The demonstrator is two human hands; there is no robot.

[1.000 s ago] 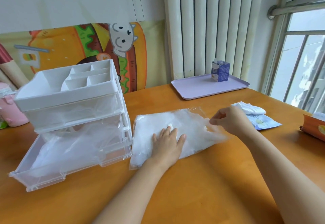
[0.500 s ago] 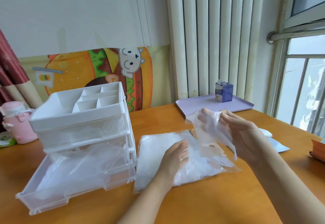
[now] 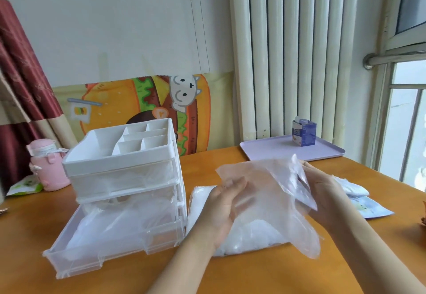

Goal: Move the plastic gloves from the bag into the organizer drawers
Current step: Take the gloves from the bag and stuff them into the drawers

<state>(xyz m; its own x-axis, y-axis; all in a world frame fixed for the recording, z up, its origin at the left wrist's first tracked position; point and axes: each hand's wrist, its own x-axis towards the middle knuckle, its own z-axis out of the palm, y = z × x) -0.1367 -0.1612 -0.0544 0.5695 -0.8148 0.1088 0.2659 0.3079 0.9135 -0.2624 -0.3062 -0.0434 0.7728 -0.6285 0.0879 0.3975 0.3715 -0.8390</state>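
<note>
A clear plastic glove (image 3: 272, 192) is spread in the air between my hands, above the bag. My left hand (image 3: 221, 210) holds its left edge, palm turned up. My right hand (image 3: 322, 192) pinches its right edge. Under them the clear bag of gloves (image 3: 251, 233) lies flat on the wooden table. To the left stands the white organizer (image 3: 124, 167) with a divided top tray. Its bottom drawer (image 3: 92, 254) is pulled out and holds loose clear gloves; the drawer above also shows plastic inside.
A lilac tray (image 3: 276, 150) with a small blue carton (image 3: 303, 135) sits at the back by the radiator. A white cloth and a printed packet (image 3: 366, 206) lie to the right. A pink bottle (image 3: 47, 164) stands at the left behind the organizer.
My right hand pulled one glove out of the bag and lifted it. My left hand left the bag and rose to take the glove's other edge. The view tilted upward.
</note>
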